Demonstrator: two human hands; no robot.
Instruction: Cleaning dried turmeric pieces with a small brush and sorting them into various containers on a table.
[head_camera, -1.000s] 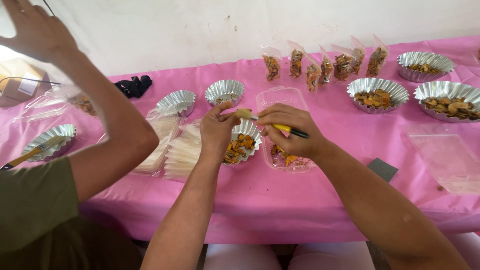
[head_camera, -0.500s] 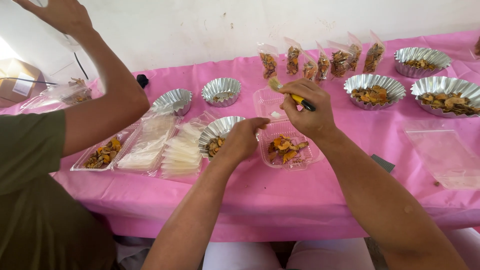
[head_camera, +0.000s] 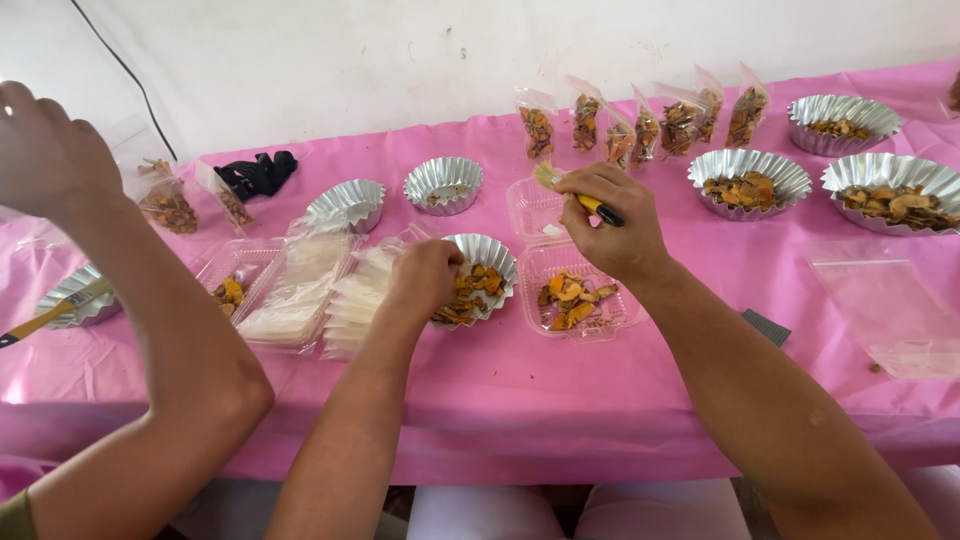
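Observation:
My left hand (head_camera: 425, 280) grips the near rim of a fluted foil tin (head_camera: 482, 268) that holds orange-brown dried pieces and tilts toward a clear plastic clamshell tray (head_camera: 590, 300). Several of the same pieces lie in that tray. My right hand (head_camera: 605, 222) is closed on a small brush with a yellow and black handle (head_camera: 585, 202), bristles pointing up-left, above the tray's open lid.
A co-worker's raised arm (head_camera: 150, 330) fills the left side. Empty foil tins (head_camera: 443, 183), stacks of clear bags (head_camera: 300, 295) and another clamshell sit on the pink tablecloth (head_camera: 700, 380). Filled pouches (head_camera: 645, 130) and full tins (head_camera: 748, 180) stand at the back right; a clear bag (head_camera: 890, 305) lies right.
The view has shifted, so the table sits lower and closer. My right hand with the brush has dropped toward the tray. The co-worker's arm has swung further left.

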